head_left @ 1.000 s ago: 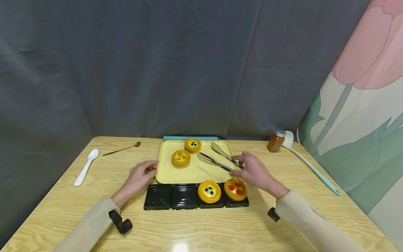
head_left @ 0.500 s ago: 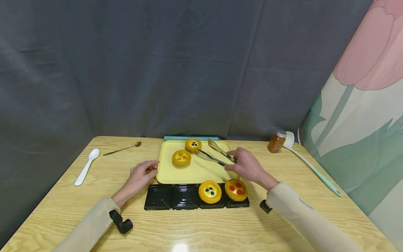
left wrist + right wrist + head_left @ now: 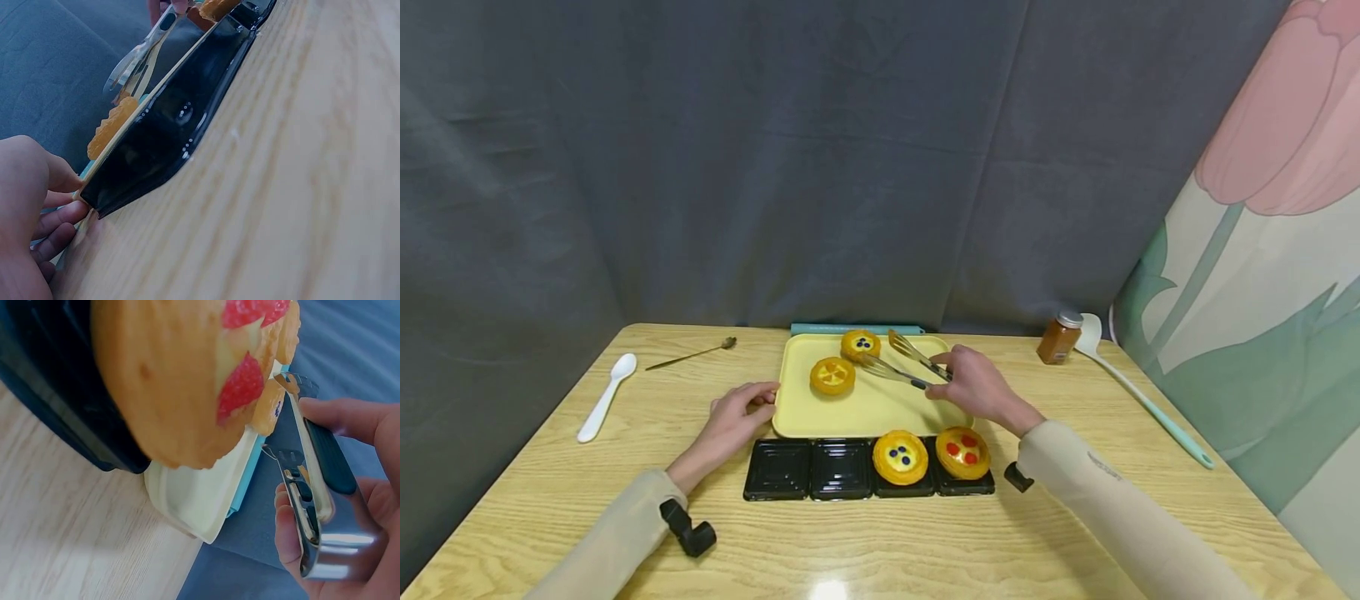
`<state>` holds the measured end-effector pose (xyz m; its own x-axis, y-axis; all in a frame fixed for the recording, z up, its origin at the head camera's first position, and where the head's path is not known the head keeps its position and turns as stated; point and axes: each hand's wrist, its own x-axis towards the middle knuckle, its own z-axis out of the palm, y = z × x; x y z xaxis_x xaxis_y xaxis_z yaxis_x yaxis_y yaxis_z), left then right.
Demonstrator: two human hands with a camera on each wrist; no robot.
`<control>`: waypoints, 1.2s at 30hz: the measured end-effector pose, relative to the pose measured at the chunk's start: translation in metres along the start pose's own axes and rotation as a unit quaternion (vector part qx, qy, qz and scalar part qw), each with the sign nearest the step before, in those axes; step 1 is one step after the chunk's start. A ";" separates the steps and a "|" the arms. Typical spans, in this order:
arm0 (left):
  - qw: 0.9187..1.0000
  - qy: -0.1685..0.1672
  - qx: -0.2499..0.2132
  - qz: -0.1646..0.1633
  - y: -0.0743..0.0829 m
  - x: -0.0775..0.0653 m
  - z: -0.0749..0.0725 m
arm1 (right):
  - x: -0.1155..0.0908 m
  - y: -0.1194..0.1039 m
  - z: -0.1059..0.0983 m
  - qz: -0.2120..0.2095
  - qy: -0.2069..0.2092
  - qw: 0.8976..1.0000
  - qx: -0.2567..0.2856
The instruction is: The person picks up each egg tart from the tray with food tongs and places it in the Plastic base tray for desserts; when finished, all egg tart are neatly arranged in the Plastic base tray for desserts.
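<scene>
My right hand [image 3: 977,385] grips metal tongs with black grips [image 3: 337,544]; their two ends stand apart over the yellow tray [image 3: 880,412]. One end is right at the rim of a blueberry-topped tart [image 3: 859,343] at the tray's back, the other just to its right. Nearer the front of the tray sits a tart with orange wedges [image 3: 832,377]. My left hand [image 3: 736,417] pinches the tray's left rim between thumb and fingers. Along the tray's front lies a black four-part container [image 3: 777,471]; its two right compartments hold a blueberry tart [image 3: 899,457] and a red-berry tart [image 3: 962,454].
On the left lie a white spoon [image 3: 606,400] and a thin dark-gold spoon [image 3: 691,359]. A brown jar with a silver lid [image 3: 1059,339] and a long turner with a pale green handle [image 3: 1150,404] are at the right. Behind the tray shows a teal strip [image 3: 857,329].
My right hand has moved left and slightly away from me, bringing the open-ended tongs to the blueberry tart at the back. My left hand has stayed at the tray's rim.
</scene>
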<state>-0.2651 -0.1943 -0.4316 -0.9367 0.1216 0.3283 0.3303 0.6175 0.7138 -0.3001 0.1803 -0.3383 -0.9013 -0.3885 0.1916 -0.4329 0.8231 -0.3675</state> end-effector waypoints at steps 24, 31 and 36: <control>1.000 0.002 0.002 -0.003 0.000 0.000 0.002 | 0.027 -0.010 0.012 -0.001 -0.024 1.000 0.009; 1.000 0.002 0.000 -0.002 0.001 -0.001 0.001 | 0.027 -0.009 0.014 -0.007 -0.024 1.000 -0.007; 1.000 0.002 0.003 -0.005 0.000 -0.001 0.001 | 0.026 -0.009 0.015 -0.012 -0.024 1.000 -0.010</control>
<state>-0.2643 -0.1935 -0.4325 -0.9397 0.1112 0.3235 0.3196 0.6227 0.7142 -0.3199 0.1572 -0.3435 -0.8903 -0.4279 0.1560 -0.4550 0.8207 -0.3456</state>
